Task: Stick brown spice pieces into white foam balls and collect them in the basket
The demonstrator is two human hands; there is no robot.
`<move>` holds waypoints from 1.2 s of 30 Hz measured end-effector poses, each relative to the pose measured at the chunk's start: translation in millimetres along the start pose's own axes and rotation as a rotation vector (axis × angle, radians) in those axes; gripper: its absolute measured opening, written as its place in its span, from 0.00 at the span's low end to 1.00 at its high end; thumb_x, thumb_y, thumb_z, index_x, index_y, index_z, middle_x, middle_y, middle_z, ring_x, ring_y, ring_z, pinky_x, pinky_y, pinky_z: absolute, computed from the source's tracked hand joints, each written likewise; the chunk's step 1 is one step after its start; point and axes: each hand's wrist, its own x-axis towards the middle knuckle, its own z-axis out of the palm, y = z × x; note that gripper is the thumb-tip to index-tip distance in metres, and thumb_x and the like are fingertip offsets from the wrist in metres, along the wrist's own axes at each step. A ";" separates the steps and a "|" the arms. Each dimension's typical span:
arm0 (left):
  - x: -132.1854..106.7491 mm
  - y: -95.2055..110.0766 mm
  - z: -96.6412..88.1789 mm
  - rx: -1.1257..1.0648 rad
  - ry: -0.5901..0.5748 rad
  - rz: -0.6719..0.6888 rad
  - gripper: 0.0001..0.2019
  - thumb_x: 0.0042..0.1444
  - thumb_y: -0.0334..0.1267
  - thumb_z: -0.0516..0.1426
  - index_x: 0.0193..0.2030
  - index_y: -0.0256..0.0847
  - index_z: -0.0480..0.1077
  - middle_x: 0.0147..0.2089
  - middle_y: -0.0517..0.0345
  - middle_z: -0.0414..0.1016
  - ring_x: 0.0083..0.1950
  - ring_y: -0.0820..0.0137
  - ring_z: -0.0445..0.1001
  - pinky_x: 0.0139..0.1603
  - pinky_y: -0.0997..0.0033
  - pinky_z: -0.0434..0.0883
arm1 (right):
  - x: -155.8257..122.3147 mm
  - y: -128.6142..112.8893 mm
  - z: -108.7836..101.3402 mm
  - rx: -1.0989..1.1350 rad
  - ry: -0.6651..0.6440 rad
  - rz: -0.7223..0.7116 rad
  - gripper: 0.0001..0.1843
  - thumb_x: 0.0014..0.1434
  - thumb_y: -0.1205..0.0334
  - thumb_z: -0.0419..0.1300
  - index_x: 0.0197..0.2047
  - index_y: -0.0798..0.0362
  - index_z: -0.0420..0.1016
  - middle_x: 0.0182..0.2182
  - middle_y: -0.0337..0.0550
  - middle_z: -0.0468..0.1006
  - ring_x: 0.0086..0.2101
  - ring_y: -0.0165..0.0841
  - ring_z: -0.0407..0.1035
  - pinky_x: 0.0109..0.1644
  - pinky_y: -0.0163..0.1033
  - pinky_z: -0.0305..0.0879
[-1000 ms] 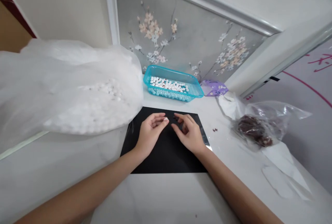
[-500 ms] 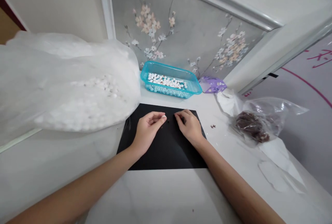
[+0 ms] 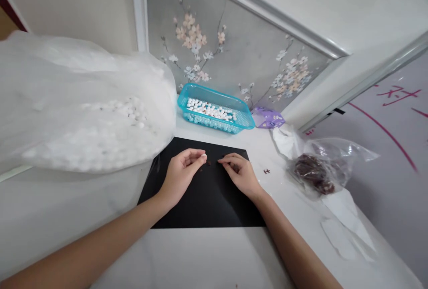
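Probably a home room: framed blossom panel, pale tabletop, board with pink writing.

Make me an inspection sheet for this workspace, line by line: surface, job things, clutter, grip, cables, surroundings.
Surface: white tabletop with a black sheet lying on it.
Job things: small white ball; brown bits on the sheet; blue basket holding white balls.
Clutter: large translucent bag with white contents; purple packet; clear bag with brown contents; small brown piece right of the sheet.
Grip: left hand pinches the small white ball; right hand is over the sheet, whether holding anything unclear.
Cables: nothing seen.
Surroundings: floral panel behind; whiteboard with pink marks at right.
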 end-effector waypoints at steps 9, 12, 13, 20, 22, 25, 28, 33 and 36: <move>-0.4 -1.2 -1.0 0.011 -0.032 -0.007 0.11 0.49 0.42 0.61 0.38 0.38 0.73 0.37 0.54 0.77 0.41 0.68 0.75 0.44 0.72 0.70 | -1.2 -3.6 7.6 0.322 0.135 0.178 0.14 0.52 0.60 0.61 0.43 0.51 0.75 0.35 0.43 0.77 0.37 0.31 0.72 0.40 0.38 0.68; -0.5 -1.8 -1.3 0.020 -0.032 0.001 0.12 0.49 0.42 0.61 0.38 0.37 0.73 0.38 0.54 0.77 0.42 0.68 0.75 0.45 0.72 0.70 | -1.0 -1.7 9.1 0.397 0.136 0.217 0.18 0.50 0.60 0.63 0.45 0.51 0.73 0.36 0.43 0.76 0.36 0.30 0.71 0.40 0.37 0.69; -0.5 -1.9 -1.3 0.022 -0.033 0.002 0.12 0.49 0.42 0.61 0.38 0.37 0.72 0.39 0.53 0.77 0.42 0.68 0.75 0.45 0.72 0.70 | -0.9 -1.0 9.1 0.408 0.135 0.221 0.19 0.49 0.60 0.63 0.46 0.51 0.72 0.37 0.43 0.76 0.35 0.30 0.71 0.39 0.37 0.69; 0.4 -1.0 -0.8 0.027 -0.029 0.002 0.12 0.49 0.42 0.61 0.38 0.37 0.73 0.38 0.54 0.77 0.42 0.68 0.76 0.45 0.71 0.70 | -0.2 -2.8 7.4 0.450 0.137 0.238 0.16 0.50 0.60 0.63 0.44 0.51 0.72 0.34 0.41 0.76 0.37 0.30 0.71 0.43 0.38 0.68; 0.6 -1.2 -0.5 0.031 -0.027 0.002 0.12 0.48 0.42 0.61 0.38 0.37 0.73 0.38 0.54 0.77 0.42 0.68 0.76 0.45 0.71 0.71 | -0.9 -4.5 8.5 0.531 0.132 0.264 0.16 0.50 0.59 0.64 0.43 0.51 0.72 0.33 0.40 0.75 0.35 0.30 0.72 0.41 0.37 0.68; 0.8 -2.4 -0.4 0.037 -0.027 0.002 0.12 0.48 0.42 0.62 0.38 0.37 0.73 0.39 0.54 0.77 0.43 0.68 0.76 0.46 0.71 0.70 | -2.6 -7.0 11.2 0.661 0.086 0.324 0.16 0.49 0.57 0.65 0.41 0.51 0.71 0.33 0.39 0.75 0.34 0.30 0.73 0.36 0.35 0.68; 1.0 -3.6 -0.4 0.039 -0.033 0.005 0.13 0.48 0.42 0.62 0.38 0.38 0.73 0.40 0.54 0.77 0.43 0.67 0.75 0.47 0.71 0.70 | -3.7 -9.0 13.1 0.680 0.086 0.342 0.15 0.48 0.57 0.66 0.39 0.51 0.72 0.32 0.38 0.75 0.34 0.29 0.73 0.35 0.33 0.68; 1.2 -3.4 -0.6 0.050 -0.045 0.005 0.13 0.48 0.42 0.61 0.38 0.37 0.73 0.40 0.53 0.78 0.43 0.67 0.75 0.48 0.69 0.70 | -3.3 -9.2 13.5 0.676 0.135 0.314 0.12 0.47 0.58 0.66 0.35 0.52 0.73 0.30 0.38 0.76 0.33 0.29 0.73 0.36 0.34 0.68; 1.2 -2.9 -0.3 0.055 -0.052 0.004 0.12 0.48 0.42 0.61 0.38 0.37 0.73 0.40 0.53 0.77 0.44 0.67 0.75 0.48 0.69 0.70 | -2.9 -9.2 13.9 0.634 0.168 0.296 0.11 0.47 0.58 0.66 0.34 0.52 0.73 0.28 0.37 0.76 0.30 0.28 0.71 0.35 0.35 0.68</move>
